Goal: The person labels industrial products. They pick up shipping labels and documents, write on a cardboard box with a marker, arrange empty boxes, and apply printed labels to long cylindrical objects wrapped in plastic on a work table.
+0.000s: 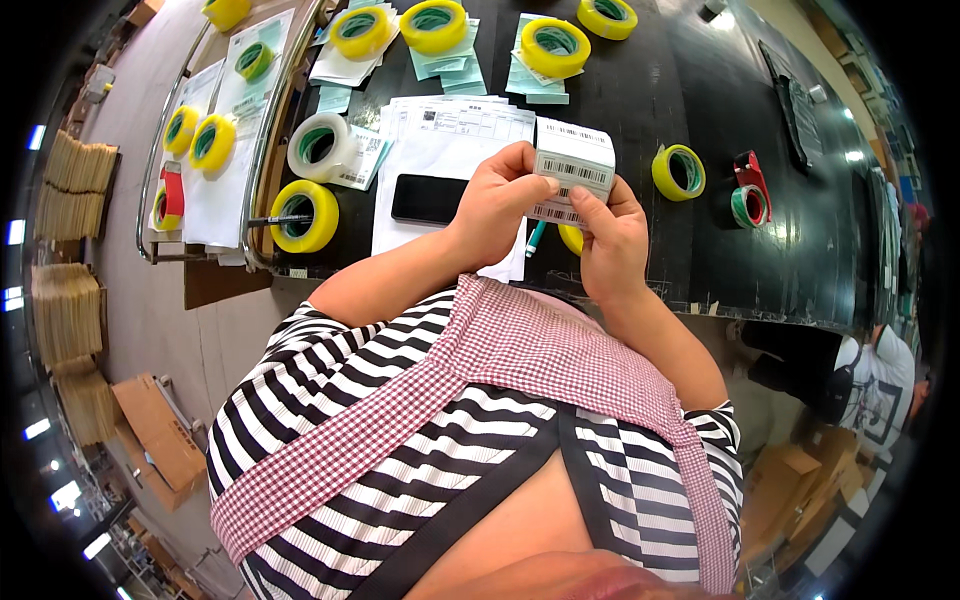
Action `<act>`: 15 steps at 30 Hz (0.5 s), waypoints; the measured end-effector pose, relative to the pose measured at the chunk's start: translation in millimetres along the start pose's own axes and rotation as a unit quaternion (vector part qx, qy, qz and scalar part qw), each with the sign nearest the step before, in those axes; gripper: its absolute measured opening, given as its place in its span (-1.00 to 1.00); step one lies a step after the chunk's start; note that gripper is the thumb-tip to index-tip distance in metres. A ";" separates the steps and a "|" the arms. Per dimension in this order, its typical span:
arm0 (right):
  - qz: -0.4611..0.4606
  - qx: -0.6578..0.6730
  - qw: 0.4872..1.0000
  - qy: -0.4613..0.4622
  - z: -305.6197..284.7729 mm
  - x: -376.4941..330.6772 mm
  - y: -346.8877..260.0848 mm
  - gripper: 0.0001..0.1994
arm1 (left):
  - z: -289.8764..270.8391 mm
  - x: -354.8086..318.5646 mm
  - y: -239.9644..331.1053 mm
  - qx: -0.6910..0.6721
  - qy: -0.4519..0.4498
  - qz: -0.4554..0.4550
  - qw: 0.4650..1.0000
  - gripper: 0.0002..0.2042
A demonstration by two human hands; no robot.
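Between my two hands, above the front edge of the black table, is a strip of white barcode labels point(575, 150). My left hand point(497, 197) grips its left side, thumb on the printed face. From the right, my right hand point(613, 235) pinches its lower right part, thumb on top. The strip curves over at its upper end. Under my left wrist lies a black phone point(428, 199) on white printed sheets point(455, 120). Below the labels, a yellow tape roll point(571, 238) and a teal pen-like stick point(536, 238) are partly hidden by my hands.
Yellow tape rolls point(555, 48) sit on label stacks along the far side of the black table point(700, 260). A clear roll point(320, 147) and a yellow roll point(305, 216) stand left. At right are another roll point(679, 173) and a red tape dispenser point(751, 190). A metal-railed cart point(150, 200) adjoins; another person point(880, 390) is lower right.
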State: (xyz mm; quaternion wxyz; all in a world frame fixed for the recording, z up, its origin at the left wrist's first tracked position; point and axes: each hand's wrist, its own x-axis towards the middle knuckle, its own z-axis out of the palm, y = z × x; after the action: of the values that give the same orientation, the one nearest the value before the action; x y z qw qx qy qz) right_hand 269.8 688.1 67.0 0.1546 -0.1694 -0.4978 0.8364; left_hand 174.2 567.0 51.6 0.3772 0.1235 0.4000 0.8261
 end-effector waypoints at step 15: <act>-0.114 -0.812 0.556 -0.139 -90.6 19.6 63.4 -0.15 | -117.2 -4.7 28.3 -0.030 0.220 0.099 0.970 -0.96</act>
State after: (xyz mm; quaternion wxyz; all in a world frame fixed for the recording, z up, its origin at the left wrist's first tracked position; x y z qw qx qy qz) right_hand 286.2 738.2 -32.1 -0.0258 -0.0464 -0.9963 0.0668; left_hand 103.3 485.9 -2.7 0.1998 -0.0336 0.4336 0.8780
